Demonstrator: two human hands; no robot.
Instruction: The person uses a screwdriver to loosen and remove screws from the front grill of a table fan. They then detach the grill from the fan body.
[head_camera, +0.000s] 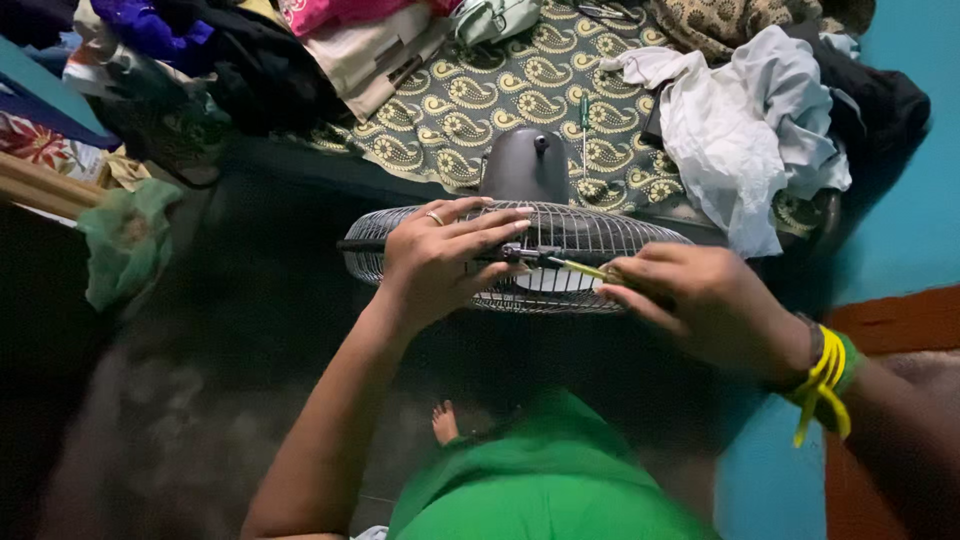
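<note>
A table fan with a round wire grille (590, 235) and a dark grey motor housing (526, 165) stands in front of me. My left hand (440, 255), with a ring on one finger, lies flat on the grille's front, fingers spread. My right hand (700, 300), yellow bands at its wrist, grips a yellow-handled screwdriver (580, 268). Its tip points left at a dark fastener on the grille's rim, just beside my left fingertips.
Behind the fan lies a bed with a green paisley cover (480, 90). A heap of white cloth (740, 120) sits at its right, mixed clothes and a bag at the back left. A teal wall (910, 200) stands to the right. My green garment and one foot show below.
</note>
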